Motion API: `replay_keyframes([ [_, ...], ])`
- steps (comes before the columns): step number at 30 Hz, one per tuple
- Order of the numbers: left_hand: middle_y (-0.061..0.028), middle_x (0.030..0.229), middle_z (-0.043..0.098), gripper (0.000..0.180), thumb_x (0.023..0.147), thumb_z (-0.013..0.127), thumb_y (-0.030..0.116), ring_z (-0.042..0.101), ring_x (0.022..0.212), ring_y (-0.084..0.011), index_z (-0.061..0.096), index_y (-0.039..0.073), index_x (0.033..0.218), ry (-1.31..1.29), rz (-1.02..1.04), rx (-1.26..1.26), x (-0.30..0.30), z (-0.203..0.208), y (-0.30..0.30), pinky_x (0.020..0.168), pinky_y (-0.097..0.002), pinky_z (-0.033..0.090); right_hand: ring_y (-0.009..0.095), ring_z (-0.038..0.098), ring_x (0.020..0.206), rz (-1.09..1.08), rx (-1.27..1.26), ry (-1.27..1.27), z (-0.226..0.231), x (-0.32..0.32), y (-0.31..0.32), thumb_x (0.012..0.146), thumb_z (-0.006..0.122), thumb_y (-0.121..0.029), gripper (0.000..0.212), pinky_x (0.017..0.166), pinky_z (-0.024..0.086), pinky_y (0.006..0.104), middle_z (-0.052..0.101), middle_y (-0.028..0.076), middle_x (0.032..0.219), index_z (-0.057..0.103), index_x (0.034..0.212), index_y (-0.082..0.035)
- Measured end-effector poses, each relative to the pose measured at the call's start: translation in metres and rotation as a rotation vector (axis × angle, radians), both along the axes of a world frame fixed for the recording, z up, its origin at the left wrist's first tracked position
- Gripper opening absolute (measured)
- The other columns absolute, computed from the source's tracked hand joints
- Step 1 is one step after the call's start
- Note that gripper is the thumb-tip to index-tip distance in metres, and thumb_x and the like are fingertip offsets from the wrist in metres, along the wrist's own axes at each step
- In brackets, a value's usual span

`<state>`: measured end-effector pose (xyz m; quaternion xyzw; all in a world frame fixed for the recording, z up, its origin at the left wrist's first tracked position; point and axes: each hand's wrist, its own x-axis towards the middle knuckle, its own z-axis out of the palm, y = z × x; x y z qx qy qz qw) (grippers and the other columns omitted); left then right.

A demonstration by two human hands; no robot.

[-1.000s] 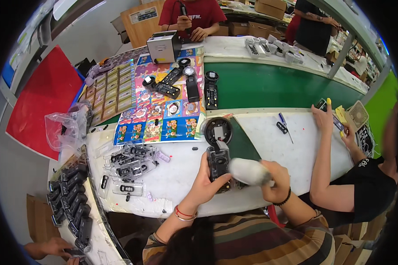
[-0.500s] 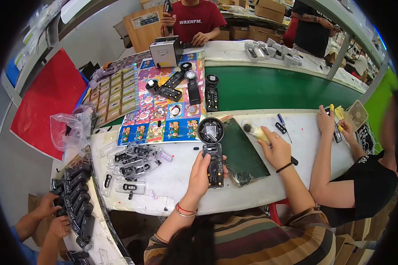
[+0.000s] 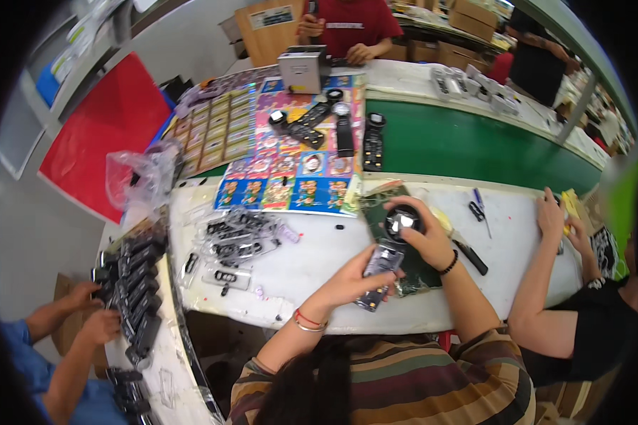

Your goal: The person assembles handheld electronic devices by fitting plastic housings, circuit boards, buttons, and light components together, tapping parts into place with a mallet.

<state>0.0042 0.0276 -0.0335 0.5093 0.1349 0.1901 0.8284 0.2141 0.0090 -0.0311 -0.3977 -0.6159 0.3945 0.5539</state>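
Note:
A dark handheld fan (image 3: 383, 261) with a round head is tilted between my two hands, above a dark green mat (image 3: 424, 275). My left hand (image 3: 349, 282) is wrapped round its handle, where inner parts show. My right hand (image 3: 432, 239) grips the round head, thumb over its front. Just beyond my right hand lies a pale yellowish object (image 3: 442, 218), partly hidden; its kind is unclear. A black-handled tool (image 3: 471, 256) rests to the right of my right wrist.
Clear plastic pieces with black parts (image 3: 237, 237) are heaped to the left. More fans (image 3: 344, 131) lie on a colourful printed sheet (image 3: 287, 198). A screwdriver (image 3: 480, 205) is at the right. Co-workers sit to the left, right and across; dark fan bodies (image 3: 138, 290) line the left edge.
My right hand has let go of the pale yellowish object and moved left onto the fan's head. The fan has tilted and shifted right in my left hand. The view has shifted too.

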Motion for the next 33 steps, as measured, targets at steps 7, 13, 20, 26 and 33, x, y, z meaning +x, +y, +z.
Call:
replay_keyframes([
  [7, -0.0134, 0.122, 0.058, 0.066, 0.089, 0.063, 0.002, 0.064, 0.098, -0.0194, 0.027, 0.002, 0.145, -0.044, 0.052, 0.078, -0.009, -0.004, -0.004, 0.08, -0.0324, 0.055, 0.02, 0.052, 0.117, -0.101, 0.093, 0.024, -0.011, -0.001, -0.005, 0.098, 0.046, -0.043, 0.057, 0.101, 0.039, 0.032, 0.054, 0.012, 0.128, 0.043, 0.135, 0.001],
  [13, -0.0138, 0.126, 0.055, 0.063, 0.09, 0.062, 0.005, 0.065, 0.096, -0.0205, 0.03, 0.003, 0.144, -0.074, 0.395, 0.046, -0.032, 0.012, -0.018, 0.079, -0.0318, 0.055, 0.022, 0.059, 0.102, -0.184, 0.063, 0.044, -0.016, 0.008, -0.016, 0.104, 0.028, -0.039, 0.052, 0.08, 0.05, 0.0312, 0.05, 0.016, 0.131, 0.044, 0.13, 0.003],
  [20, -0.0175, 0.124, 0.057, 0.049, 0.091, 0.057, 0.005, 0.066, 0.095, -0.0239, 0.038, 0.0, 0.137, -0.052, 0.879, 0.066, -0.083, 0.018, -0.008, 0.079, -0.034, 0.057, 0.016, 0.059, 0.09, -0.175, 0.061, 0.016, -0.017, -0.002, -0.011, 0.105, 0.031, -0.026, 0.038, 0.076, 0.049, 0.0262, 0.051, 0.011, 0.121, 0.053, 0.118, 0.002],
  [26, -0.0171, 0.118, 0.06, 0.038, 0.094, 0.053, 0.005, 0.065, 0.094, -0.0249, 0.044, -0.004, 0.13, -0.006, 1.065, 0.008, -0.1, 0.025, 0.017, 0.075, -0.033, 0.057, 0.014, 0.058, 0.084, -0.183, 0.082, -0.011, -0.01, -0.004, -0.011, 0.104, 0.036, -0.022, 0.032, 0.072, 0.047, 0.0243, 0.052, 0.01, 0.114, 0.057, 0.11, 0.001],
  [33, -0.0217, 0.122, 0.055, 0.045, 0.092, 0.056, 0.007, 0.058, 0.107, -0.0285, 0.043, -0.01, 0.13, -0.4, 1.129, -0.201, -0.126, 0.032, 0.038, 0.087, -0.0347, 0.052, 0.013, 0.057, 0.084, -0.19, 0.085, -0.06, -0.015, -0.001, -0.012, 0.102, 0.037, -0.015, 0.027, 0.073, 0.047, 0.0241, 0.053, 0.01, 0.114, 0.058, 0.109, 0.0],
])
